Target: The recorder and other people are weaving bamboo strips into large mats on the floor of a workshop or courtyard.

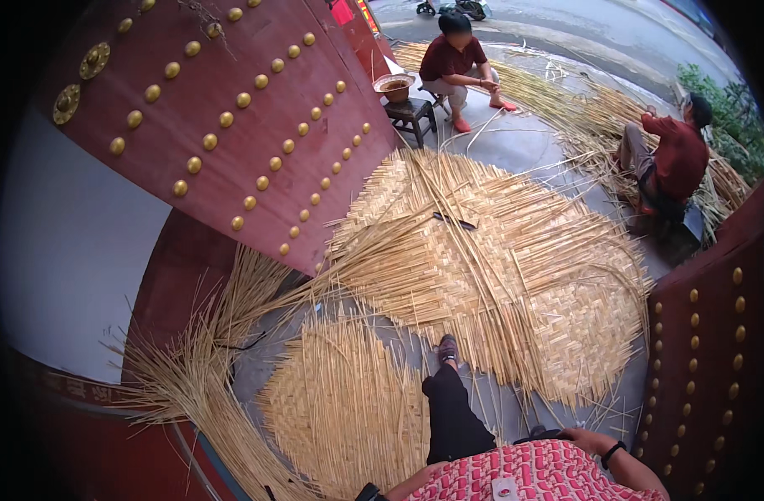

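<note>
Close beside the pink patterned shirt (540, 468), near a dark shape (536, 434) too unclear to name, no telling how far open the right hand (588, 438) or whether gripping anything; likewise no telling for the left hand, below the lower edge past a black wristband (369, 493). Ahead of the right hand, a broad woven mat (574, 326) under long loose strips (475, 250) and a slim dark tool (454, 221). To that hand's left, beyond an outstretched dark-trousered leg (455, 417), a smaller woven mat (336, 401), and farther left, a heap of straw-coloured strips (194, 376).
</note>
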`<state>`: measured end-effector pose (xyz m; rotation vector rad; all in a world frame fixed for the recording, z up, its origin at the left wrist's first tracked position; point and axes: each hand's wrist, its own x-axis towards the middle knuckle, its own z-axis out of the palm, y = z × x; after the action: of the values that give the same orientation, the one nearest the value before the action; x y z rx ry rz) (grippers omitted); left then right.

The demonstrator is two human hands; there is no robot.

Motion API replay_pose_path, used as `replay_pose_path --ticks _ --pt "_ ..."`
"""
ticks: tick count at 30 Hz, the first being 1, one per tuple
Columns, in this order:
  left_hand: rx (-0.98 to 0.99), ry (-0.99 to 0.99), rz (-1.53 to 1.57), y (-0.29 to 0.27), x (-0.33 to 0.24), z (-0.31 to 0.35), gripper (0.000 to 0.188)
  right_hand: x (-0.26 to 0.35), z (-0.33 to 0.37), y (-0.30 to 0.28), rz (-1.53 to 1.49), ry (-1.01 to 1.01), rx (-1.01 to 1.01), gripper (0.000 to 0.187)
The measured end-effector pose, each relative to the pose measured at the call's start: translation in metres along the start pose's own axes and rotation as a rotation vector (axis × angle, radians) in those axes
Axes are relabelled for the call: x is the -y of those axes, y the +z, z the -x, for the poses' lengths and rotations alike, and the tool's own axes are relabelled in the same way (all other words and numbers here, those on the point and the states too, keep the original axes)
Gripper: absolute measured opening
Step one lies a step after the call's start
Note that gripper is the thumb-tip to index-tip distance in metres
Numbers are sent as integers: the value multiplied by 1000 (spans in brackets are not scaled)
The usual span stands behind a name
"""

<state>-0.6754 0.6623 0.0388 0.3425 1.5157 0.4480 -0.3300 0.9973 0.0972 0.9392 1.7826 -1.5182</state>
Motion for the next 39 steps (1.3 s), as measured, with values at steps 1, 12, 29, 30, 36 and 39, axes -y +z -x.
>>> replay_pose_path --ticks 1,12,29,30,36,39 --pt "42 -24 62 -25 -8 2 43 14 -8 3 -77 40 17 62" --pt "505 -372 330 -251 -139 29 47 246 -89 -55 -103 -305 -373 22" --pt "378 -464 129 -461 -399 -69 52 391 -149 -139 -1059 348 -314 40" --pt "396 -483 91 -470 -423 -80 52 390 -156 -142 -1105 373 -322 40" --pt "495 -579 -136 -544 -553 -111 54 415 -189 -144 -1353 338 -331 33" --pt "449 -162 -1018 -590 -663 -140 52 440 -181 -138 -1504 256 -476 27"
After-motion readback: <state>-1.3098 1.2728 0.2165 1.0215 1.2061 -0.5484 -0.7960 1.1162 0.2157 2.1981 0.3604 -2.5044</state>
